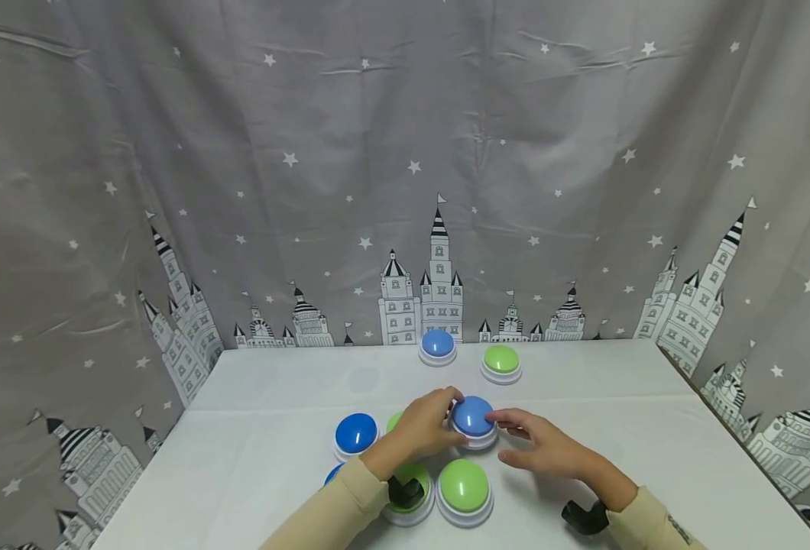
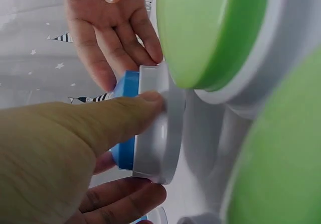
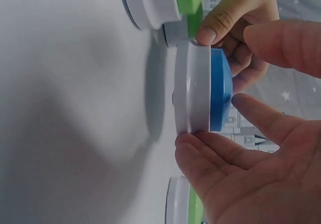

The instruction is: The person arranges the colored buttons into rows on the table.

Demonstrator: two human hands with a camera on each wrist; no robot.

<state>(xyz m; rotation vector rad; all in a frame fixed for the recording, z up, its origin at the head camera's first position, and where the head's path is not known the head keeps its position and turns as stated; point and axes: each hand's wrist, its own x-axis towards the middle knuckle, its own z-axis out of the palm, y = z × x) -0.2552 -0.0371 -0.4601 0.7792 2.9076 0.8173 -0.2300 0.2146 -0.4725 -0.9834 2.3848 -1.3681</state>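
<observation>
**Hands on the middle blue button**

Curtain (image 1: 102, 191), grey with stars and castles, hangs behind and beside the white table (image 1: 652, 428). At the left sits a blue button (image 1: 355, 434) on its white base, free of either hand; another blue one (image 1: 332, 473) peeks out by the left sleeve. Next comes the left hand (image 1: 420, 428), fingers curled round the left edge of the middle blue button (image 1: 474, 417). The left wrist view shows the thumb (image 2: 125, 113) pressed on the button's white rim (image 2: 158, 128), other fingers below it. This button rests on the table near its middle, between the two hands, just behind a green button (image 1: 464, 486). A second green button (image 1: 410, 489) lies under the left wrist, partly hidden by a black strap, and a sliver of green (image 1: 394, 420) shows behind the left hand. Farther back, near the curtain, stand a blue button (image 1: 438, 345) and a green one (image 1: 500, 360), well apart from the hands. The right hand (image 1: 539, 443) is spread and relaxed, its fingertips (image 3: 193, 143) touching the right side of the middle button's rim; the palm faces it without closing.
</observation>
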